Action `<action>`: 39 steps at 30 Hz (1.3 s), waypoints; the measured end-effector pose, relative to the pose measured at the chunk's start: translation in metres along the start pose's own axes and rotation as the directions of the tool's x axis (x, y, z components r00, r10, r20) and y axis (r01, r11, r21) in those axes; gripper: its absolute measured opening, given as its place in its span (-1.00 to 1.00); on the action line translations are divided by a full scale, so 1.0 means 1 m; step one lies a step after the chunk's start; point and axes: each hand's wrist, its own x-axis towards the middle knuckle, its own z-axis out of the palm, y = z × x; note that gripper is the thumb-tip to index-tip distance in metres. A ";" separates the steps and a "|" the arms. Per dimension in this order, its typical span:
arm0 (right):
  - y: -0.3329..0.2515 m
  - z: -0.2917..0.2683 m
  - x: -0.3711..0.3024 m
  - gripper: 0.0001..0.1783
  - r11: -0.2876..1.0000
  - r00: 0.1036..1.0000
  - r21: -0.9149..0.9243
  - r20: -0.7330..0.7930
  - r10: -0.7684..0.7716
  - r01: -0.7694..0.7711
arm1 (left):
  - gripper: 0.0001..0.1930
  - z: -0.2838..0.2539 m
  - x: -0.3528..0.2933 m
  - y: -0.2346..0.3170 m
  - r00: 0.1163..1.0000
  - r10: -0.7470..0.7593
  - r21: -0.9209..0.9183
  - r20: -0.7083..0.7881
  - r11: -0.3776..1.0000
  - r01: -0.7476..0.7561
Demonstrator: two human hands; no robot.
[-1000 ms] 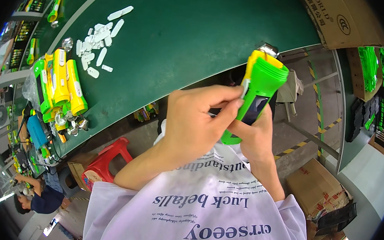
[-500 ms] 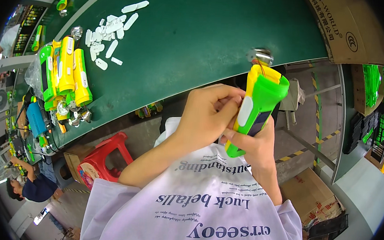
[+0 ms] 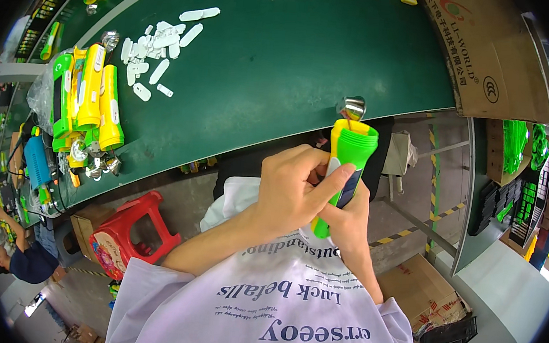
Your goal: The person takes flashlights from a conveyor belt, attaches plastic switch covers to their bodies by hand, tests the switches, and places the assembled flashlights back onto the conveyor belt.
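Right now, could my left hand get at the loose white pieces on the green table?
Probably yes, with a stretch: nothing visible stands between your left hand and the white pieces on the green table, though that hand must first leave the flashlight your right hand holds.

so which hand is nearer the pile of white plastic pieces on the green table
Left. In the picture, the left hand is below and right of the white plastic pieces, at the flashlight casing; the right hand is farther right and lower, holding the casing.

L hand point(image 3: 296, 183) + R hand point(image 3: 349, 222) gripping grn/ylw flashlight point(image 3: 353, 152); wht pcs point(image 3: 162, 39) on grn table point(image 3: 265, 48).
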 end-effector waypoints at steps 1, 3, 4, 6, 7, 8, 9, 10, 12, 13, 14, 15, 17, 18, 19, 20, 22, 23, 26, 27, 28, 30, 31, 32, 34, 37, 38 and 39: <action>0.005 0.000 -0.002 -0.52 0.997 0.999 0.068 0.002 0.048 -0.048 | -0.80 0.000 0.001 -0.001 1.000 0.004 -0.006 0.003 1.000 -0.004; 0.005 0.004 -0.007 -0.69 0.968 0.994 0.224 0.008 0.113 -0.112 | -0.81 -0.008 0.002 -0.004 0.989 0.123 0.116 0.084 0.984 -0.132; 0.006 0.000 -0.007 -0.69 0.968 0.993 0.224 -0.005 0.115 -0.111 | -0.81 -0.015 0.004 0.008 0.988 0.123 0.107 0.093 0.985 -0.133; 0.006 -0.005 -0.010 -0.69 0.897 0.975 0.384 0.122 0.186 -0.219 | -0.90 -0.035 0.004 0.052 0.999 0.040 -0.175 0.029 0.984 -0.034; 0.003 -0.003 -0.009 -0.63 0.815 0.974 0.535 0.160 0.162 -0.224 | -0.90 -0.038 0.001 0.067 0.999 0.032 -0.182 0.043 0.983 -0.024; 0.003 -0.004 -0.008 -0.63 0.810 0.973 0.539 0.158 0.169 -0.228 | -0.92 -0.041 -0.002 0.082 0.976 0.166 -0.458 0.140 0.885 -0.085; 0.006 -0.008 -0.005 -0.58 0.746 0.961 0.609 0.218 0.168 -0.269 | -0.89 -0.042 -0.003 0.090 0.928 0.320 -0.710 0.192 0.698 -0.094; 0.004 -0.009 -0.006 -0.53 0.668 0.941 0.669 0.299 0.159 -0.325 | -0.83 -0.045 -0.008 0.103 0.866 0.465 -0.885 0.183 0.461 -0.061; 0.001 -0.009 -0.005 -0.46 0.692 0.937 0.648 0.325 0.126 -0.318 | -0.77 -0.049 -0.016 0.121 0.795 0.594 -0.982 0.126 0.189 0.014; 0.000 -0.009 -0.005 -0.42 0.663 0.945 0.692 0.319 0.073 -0.285 | -0.79 -0.050 -0.018 0.127 0.812 0.563 -0.980 0.156 0.191 0.056; -0.001 -0.008 -0.005 -0.39 0.632 0.950 0.733 0.310 0.019 -0.252 | -0.80 -0.051 -0.021 0.133 0.826 0.533 -0.977 0.186 0.190 0.097; 0.001 -0.009 -0.003 -0.31 0.612 0.945 0.753 0.325 -0.025 -0.243 | -0.82 -0.052 -0.023 0.138 0.837 0.505 -0.973 0.214 0.185 0.137; -0.002 -0.007 -0.004 -0.29 0.625 0.951 0.752 0.304 -0.046 -0.210 | -0.84 -0.052 -0.026 0.146 0.850 0.452 -0.961 0.271 0.171 0.216; -0.003 -0.006 -0.004 -0.27 0.634 0.955 0.751 0.290 -0.065 -0.185 | -0.85 -0.051 -0.028 0.147 0.854 0.426 -0.954 0.300 0.164 0.253; 0.002 -0.007 -0.002 -0.25 0.645 0.944 0.749 0.302 -0.132 -0.150 | -0.85 -0.050 -0.029 0.148 0.849 0.435 -0.954 0.299 0.161 0.253; 0.005 -0.006 -0.002 -0.25 0.649 0.945 0.748 0.298 -0.138 -0.141 | -0.85 -0.047 -0.029 0.149 0.869 0.433 -0.969 0.242 0.155 0.193; 0.005 -0.001 -0.001 -0.23 0.649 0.957 0.757 0.240 -0.164 -0.078 | -0.84 -0.035 -0.019 0.144 0.880 0.440 -0.981 0.180 0.149 0.127; 0.005 -0.001 -0.001 -0.17 0.693 0.953 0.718 0.255 -0.164 -0.073 | -0.85 -0.019 -0.004 0.133 0.754 0.640 -0.982 -0.148 -0.002 -0.191; 0.007 0.004 0.002 -0.12 0.659 0.969 0.746 0.219 -0.113 -0.091 | -0.88 -0.039 -0.007 0.139 0.734 0.671 -0.993 -0.103 -0.031 -0.111; 0.006 0.004 0.003 -0.14 0.642 0.973 0.760 0.209 -0.102 -0.096 | -0.89 -0.051 -0.015 0.143 0.816 0.508 -0.961 0.274 0.104 0.258; 0.005 0.002 0.004 -0.14 0.638 0.975 0.764 0.200 -0.099 -0.091 | -0.89 -0.051 -0.020 0.142 0.815 0.506 -0.958 0.283 0.103 0.269; 0.001 0.004 0.006 -0.22 0.614 0.943 0.772 0.306 -0.135 -0.162 | -0.89 -0.055 -0.028 0.139 0.822 0.506 -0.962 0.261 0.062 0.268; -0.003 0.005 0.004 -0.24 0.543 0.935 0.808 0.338 -0.108 -0.230 | -0.89 -0.058 -0.022 0.135 0.823 0.505 -0.962 0.261 0.071 0.262; -0.003 0.005 0.002 -0.24 0.538 0.930 0.808 0.350 -0.113 -0.238 | -0.84 -0.063 -0.010 0.128 0.724 0.627 -0.953 0.288 0.111 0.283; 0.003 0.002 0.001 -0.21 0.524 0.896 0.802 0.419 -0.151 -0.287 | -0.79 -0.078 0.011 0.102 0.566 0.768 -0.950 0.301 0.192 0.246; -0.004 0.001 -0.002 -0.21 0.474 0.939 0.848 0.326 -0.113 -0.237 | -0.74 -0.121 0.013 0.051 0.844 0.499 -0.916 0.197 0.400 -0.023; -0.006 0.002 -0.001 -0.23 0.453 0.933 0.854 0.341 -0.117 -0.256 | -0.83 -0.127 0.002 0.049 0.987 0.143 -0.687 -0.072 0.711 -0.153; -0.004 0.001 0.000 -0.23 0.448 0.944 0.866 0.306 -0.124 -0.222 | -0.85 -0.142 0.012 0.034 0.985 -0.004 -0.197 -0.172 0.980 -0.031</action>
